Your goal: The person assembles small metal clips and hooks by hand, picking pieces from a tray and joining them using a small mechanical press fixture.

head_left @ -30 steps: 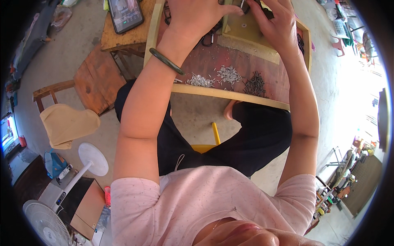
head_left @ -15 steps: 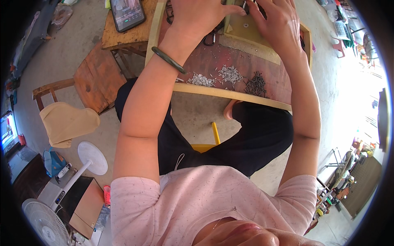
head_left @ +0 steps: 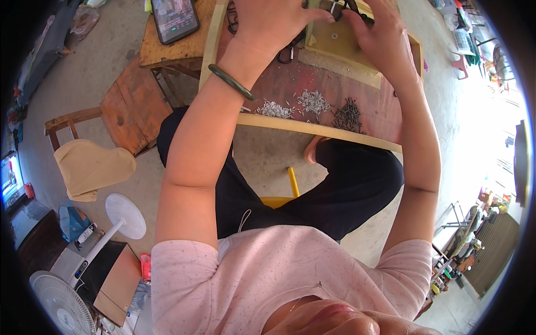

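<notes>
At the top edge of the head view, my left hand (head_left: 273, 22) and my right hand (head_left: 382, 36) meet over the work table (head_left: 301, 75). Between them is a black carabiner (head_left: 352, 6) with a small silvery part beside my left thumb. Both hands appear to grip it; most fingertips are cut off or hidden. Below my left hand, another black carabiner (head_left: 287, 54) lies on the table. Along the near edge sit two piles of small silvery pins, a left pile (head_left: 273, 109) and a middle pile (head_left: 314, 102), then a pile of dark pins (head_left: 348, 116).
A yellowish shallow tray (head_left: 340, 47) lies under my hands. The table has a raised wooden rim (head_left: 312, 127). Left of it a phone (head_left: 175, 19) rests on a small wooden table (head_left: 159, 51). A wooden chair (head_left: 134, 106) and a white fan (head_left: 61, 307) stand farther left.
My right hand has shifted slightly right, away from the left thumb. More of the black carabiner's loop now shows between the hands. My left hand has barely moved.
</notes>
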Motion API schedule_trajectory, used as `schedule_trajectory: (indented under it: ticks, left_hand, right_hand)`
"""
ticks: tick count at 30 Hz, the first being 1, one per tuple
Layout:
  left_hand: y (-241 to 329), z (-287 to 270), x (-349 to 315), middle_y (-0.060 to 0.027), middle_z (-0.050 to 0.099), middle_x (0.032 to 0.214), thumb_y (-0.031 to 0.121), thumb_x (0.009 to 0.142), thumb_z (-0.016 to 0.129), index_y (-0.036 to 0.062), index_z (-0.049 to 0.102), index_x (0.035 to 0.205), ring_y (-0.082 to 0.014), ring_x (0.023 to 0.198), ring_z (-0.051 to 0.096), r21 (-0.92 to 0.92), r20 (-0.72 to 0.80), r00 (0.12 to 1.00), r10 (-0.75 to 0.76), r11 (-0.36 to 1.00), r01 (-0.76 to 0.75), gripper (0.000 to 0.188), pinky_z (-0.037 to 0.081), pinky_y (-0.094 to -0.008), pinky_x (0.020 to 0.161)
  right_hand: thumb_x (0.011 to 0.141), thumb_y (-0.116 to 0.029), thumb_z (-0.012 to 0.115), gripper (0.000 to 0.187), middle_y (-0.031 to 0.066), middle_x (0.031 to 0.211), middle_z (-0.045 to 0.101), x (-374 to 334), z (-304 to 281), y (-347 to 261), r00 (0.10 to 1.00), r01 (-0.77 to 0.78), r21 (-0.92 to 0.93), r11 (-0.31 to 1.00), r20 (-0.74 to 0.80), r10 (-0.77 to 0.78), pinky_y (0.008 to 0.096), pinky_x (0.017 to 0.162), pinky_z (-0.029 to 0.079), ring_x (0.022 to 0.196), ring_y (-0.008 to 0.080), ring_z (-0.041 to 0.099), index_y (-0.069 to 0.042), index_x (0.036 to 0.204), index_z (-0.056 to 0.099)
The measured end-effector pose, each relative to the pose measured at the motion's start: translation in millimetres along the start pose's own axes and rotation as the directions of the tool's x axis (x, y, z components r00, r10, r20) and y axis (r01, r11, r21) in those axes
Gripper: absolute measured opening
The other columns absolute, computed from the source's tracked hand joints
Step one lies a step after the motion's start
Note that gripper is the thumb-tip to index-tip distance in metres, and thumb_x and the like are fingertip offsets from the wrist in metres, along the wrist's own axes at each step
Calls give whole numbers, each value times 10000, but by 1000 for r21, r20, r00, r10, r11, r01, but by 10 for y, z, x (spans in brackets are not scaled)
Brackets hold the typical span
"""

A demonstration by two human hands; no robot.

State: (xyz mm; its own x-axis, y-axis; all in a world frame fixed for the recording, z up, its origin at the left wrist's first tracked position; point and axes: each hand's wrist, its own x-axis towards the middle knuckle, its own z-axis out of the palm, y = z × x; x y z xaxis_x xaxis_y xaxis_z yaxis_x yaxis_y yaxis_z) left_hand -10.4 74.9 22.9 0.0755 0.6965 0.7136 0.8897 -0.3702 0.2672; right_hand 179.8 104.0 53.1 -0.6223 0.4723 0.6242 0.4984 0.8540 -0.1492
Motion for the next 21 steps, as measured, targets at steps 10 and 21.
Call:
schedule_trajectory:
  ticks: [10,21]
  left_hand:
    - [13,1,7,-72,605,978,390,632,933,101,620,1004,-269,1045,570,-20,14,1000,-8,1000,8,566,360,-450,989]
    - [-3,1,-5,-96,617,997,387,640,924,88,611,1023,-284,1063,565,-25,-6,1000,-4,1000,4,578,360,-465,993]
  right_hand:
    - [886,-64,739,301,149,1032,732,67,5,76,868,-488,178,854,201,454,379,895,530,978,262,687,5,1169,663]
    - [898,-104,714,232,163,947,737,71,45,102,886,-453,182,873,201,418,404,819,537,896,284,699,9,1100,712]
